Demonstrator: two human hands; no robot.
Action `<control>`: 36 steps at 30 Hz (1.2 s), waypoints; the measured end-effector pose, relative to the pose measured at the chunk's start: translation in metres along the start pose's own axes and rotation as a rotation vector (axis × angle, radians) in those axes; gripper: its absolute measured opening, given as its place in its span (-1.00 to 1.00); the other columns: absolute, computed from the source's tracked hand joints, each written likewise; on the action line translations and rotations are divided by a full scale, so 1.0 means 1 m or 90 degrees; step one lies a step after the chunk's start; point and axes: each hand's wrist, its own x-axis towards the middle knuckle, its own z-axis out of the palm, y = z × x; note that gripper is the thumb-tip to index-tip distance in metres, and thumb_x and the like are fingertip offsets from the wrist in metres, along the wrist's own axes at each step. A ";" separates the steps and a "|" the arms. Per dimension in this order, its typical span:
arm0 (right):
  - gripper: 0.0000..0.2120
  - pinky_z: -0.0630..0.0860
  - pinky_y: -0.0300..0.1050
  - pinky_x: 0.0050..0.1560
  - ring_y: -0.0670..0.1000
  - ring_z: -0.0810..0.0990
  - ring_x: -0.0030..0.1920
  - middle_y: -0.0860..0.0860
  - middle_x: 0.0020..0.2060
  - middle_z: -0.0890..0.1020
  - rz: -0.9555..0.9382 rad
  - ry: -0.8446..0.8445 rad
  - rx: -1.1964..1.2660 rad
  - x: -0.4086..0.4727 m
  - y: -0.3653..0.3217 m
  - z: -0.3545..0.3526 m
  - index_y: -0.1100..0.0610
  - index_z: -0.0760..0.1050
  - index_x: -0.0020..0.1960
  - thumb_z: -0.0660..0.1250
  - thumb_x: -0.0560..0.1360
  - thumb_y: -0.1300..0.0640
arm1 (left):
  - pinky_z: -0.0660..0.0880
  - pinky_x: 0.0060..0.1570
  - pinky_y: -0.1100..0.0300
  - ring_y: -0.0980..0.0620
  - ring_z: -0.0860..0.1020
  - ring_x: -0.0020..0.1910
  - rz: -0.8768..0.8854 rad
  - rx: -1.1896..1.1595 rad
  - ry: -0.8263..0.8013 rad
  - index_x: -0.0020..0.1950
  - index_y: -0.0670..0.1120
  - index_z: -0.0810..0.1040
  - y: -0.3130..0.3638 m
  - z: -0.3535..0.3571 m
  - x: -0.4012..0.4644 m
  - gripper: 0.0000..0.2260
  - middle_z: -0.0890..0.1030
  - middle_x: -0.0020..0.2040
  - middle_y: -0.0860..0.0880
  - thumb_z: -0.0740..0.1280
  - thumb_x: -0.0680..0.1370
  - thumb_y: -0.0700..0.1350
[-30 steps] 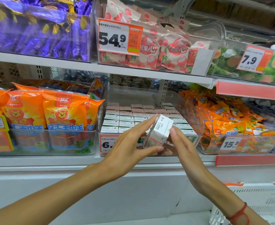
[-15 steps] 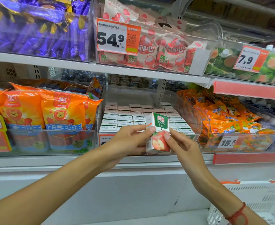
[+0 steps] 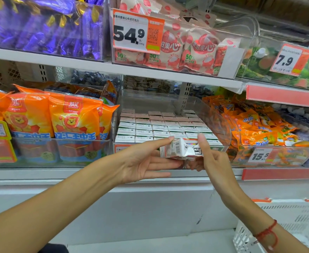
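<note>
**Bright shop light, soft at the edges**

Even, bright light fell from above the left hand (image 3: 144, 161), with dim shadow under the upper shelf (image 3: 58, 60). Glare streaked the clear bin wall (image 3: 221, 121) beside the right hand (image 3: 214, 161). The carton (image 3: 179, 148) between the hands was motion-blurred. Far up-left, purple packets (image 3: 40, 24) looked soft, and shelf lines bowed.

To your left, orange sausage packs (image 3: 73, 117) stand in a row, with purple sweets (image 3: 45, 24) on the shelf (image 3: 58, 58) above them. Up at centre, a 54.9 price tag (image 3: 137, 33) hangs before lychee bags (image 3: 195, 50). A white basket (image 3: 287, 225) stands at your lower right.
</note>
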 end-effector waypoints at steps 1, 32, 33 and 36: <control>-0.27 0.47 -0.22 -0.19 -0.17 0.59 -0.42 0.05 -0.46 0.66 0.004 -0.004 -0.005 0.001 0.001 0.000 0.15 0.65 -0.37 0.10 0.27 -0.49 | 0.62 -0.27 0.18 0.03 0.70 -0.04 0.002 0.001 -0.002 0.19 -0.15 0.58 0.000 -0.001 0.000 -0.47 0.71 0.01 -0.14 0.46 0.34 0.14; -0.60 0.48 -0.39 0.08 -0.25 0.45 0.23 -0.33 0.19 0.48 -0.256 -0.131 -0.076 0.029 0.013 -0.010 -0.37 0.33 0.30 0.25 0.47 -0.19 | 0.57 -0.12 0.34 0.29 0.60 0.01 0.535 0.349 0.162 0.19 0.20 0.53 0.009 0.009 0.017 -0.68 0.64 0.05 0.21 0.43 0.50 -0.10; -0.62 0.46 -0.40 0.11 -0.28 0.44 0.23 -0.37 0.18 0.48 -0.264 -0.128 -0.096 0.035 0.014 -0.012 -0.38 0.33 0.29 0.24 0.49 -0.20 | 0.57 -0.13 0.34 0.25 0.63 -0.02 0.537 0.347 0.163 0.19 0.17 0.54 0.012 0.009 0.022 -0.71 0.65 0.03 0.20 0.42 0.51 -0.11; -0.59 0.39 -0.34 0.21 -0.31 0.41 0.25 -0.36 0.23 0.47 -0.281 -0.080 -0.227 0.060 0.024 -0.020 -0.26 0.32 0.37 0.16 0.54 -0.22 | 0.53 -0.15 0.41 0.27 0.63 -0.06 0.551 0.332 0.199 0.16 0.16 0.54 0.025 0.008 0.042 -0.76 0.65 -0.03 0.27 0.39 0.54 -0.11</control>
